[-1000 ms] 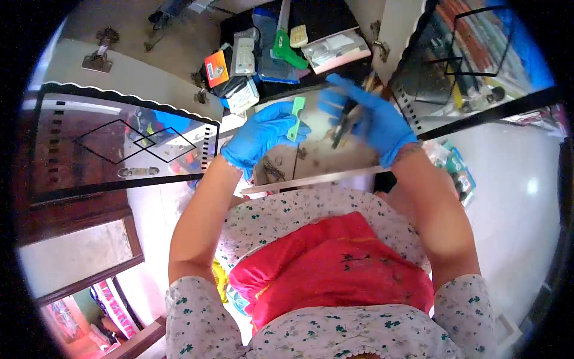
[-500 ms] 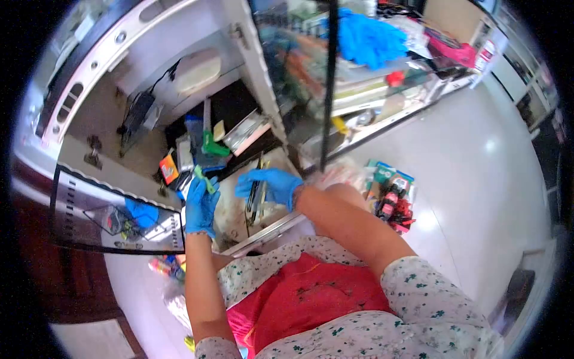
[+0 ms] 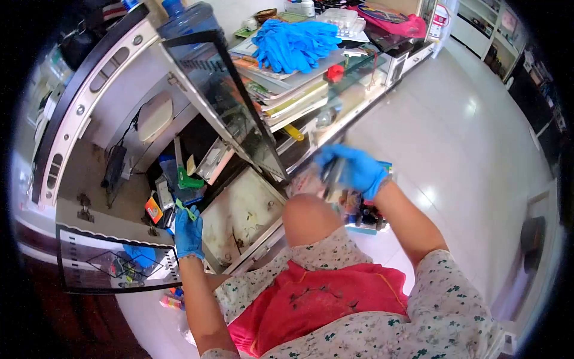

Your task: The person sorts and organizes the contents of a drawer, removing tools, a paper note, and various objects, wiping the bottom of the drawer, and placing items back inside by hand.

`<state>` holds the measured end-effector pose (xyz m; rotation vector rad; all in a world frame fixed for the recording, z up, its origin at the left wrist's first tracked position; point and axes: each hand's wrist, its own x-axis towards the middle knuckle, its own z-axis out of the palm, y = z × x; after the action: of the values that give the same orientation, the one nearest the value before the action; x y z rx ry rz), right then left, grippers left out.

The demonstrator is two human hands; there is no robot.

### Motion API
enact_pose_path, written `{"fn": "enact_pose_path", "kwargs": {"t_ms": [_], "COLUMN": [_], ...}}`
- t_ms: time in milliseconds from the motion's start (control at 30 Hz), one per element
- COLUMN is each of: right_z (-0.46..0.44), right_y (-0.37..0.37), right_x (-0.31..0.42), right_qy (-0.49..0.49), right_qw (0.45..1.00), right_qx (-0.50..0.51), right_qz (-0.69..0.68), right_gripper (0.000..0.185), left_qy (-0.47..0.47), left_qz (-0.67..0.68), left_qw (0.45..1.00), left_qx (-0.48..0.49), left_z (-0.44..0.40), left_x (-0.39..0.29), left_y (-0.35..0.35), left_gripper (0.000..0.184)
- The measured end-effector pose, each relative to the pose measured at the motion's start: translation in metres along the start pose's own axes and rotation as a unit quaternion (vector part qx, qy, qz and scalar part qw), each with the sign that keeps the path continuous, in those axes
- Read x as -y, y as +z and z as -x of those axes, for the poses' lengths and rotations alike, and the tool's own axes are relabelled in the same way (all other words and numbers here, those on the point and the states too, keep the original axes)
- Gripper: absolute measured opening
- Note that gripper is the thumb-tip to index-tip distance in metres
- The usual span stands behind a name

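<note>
While the head view looks down across a lap covered by a red cloth (image 3: 341, 287), the left hand (image 3: 189, 233), in a blue glove, is beside the left side of an open drawer (image 3: 254, 194), its fingers closed on a slim green piece (image 3: 186, 209) that sticks up past them. Well apart from it, the right hand (image 3: 357, 172), gloved alike, is off to the right of the drawer, thumb and fingers together on some dark, narrow items (image 3: 335, 172) — too blurred to name or count. Several bottles and packets (image 3: 366, 216) sit on the floor near that hand. On the drawer's pale, stained bottom lie a few small dark bits (image 3: 237, 240). Just beyond the left hand, an orange packet (image 3: 153, 210), a green-handled tool (image 3: 188, 180) and a pink-edged box (image 3: 218, 161) lie inside the cabinet. To the right of these a framed glass door (image 3: 230, 99) stands open, and past it a heap of blue gloves (image 3: 293, 48) rests on a stack of papers and trays (image 3: 299, 102) — well away from both hands.
</note>
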<state>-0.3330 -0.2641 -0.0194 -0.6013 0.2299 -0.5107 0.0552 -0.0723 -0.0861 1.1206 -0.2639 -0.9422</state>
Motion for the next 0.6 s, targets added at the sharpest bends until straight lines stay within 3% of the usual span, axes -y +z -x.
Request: {"fn": "enact_pose_path", "kwargs": {"t_ms": [67,200,333,367,400,467,500,600], "right_z": [0.006,0.010,0.018,0.018,0.015,0.009,0.007,-0.013], "right_y": [-0.053,-0.121,-0.089,-0.075,-0.061,-0.026,-0.001,0.042], "right_x": [0.023,0.031,0.027,0.025,0.021,0.010,0.011,-0.002], "right_qy": [-0.018,-0.062,-0.054,-0.036,-0.029,0.023,0.037,0.127], "right_qw": [0.988,0.961,0.986,0.994,0.995,0.995,0.995,0.971], "right_qx": [-0.108,-0.197,-0.137,-0.100,-0.094,-0.095,-0.050,0.003], "right_qz": [-0.113,-0.186,-0.074,-0.008,-0.010,0.028,0.080,0.204], "right_gripper": [0.019,0.021,0.026,0.027,0.027,0.028,0.025,0.022], "left_qy": [0.008,-0.009,-0.051,-0.042,-0.037,0.064,0.095,0.039], "left_qz": [-0.007,-0.001,-0.016,-0.003,-0.002,-0.104,-0.160,-0.176], "left_qw": [1.000,1.000,0.998,0.999,0.999,0.992,0.980,0.978], "left_qx": [0.019,0.012,0.028,0.020,0.012,0.022,0.066,0.108], "left_z": [-0.005,-0.004,-0.008,-0.007,-0.005,0.000,-0.003,-0.006], "left_x": [0.004,0.010,0.014,0.016,0.020,0.024,0.027,0.023], "left_y": [0.003,0.024,0.034,0.041,0.052,0.066,0.059,0.055], "left_gripper": [0.031,0.031,0.033,0.044,0.044,0.055,0.057,0.052]}}
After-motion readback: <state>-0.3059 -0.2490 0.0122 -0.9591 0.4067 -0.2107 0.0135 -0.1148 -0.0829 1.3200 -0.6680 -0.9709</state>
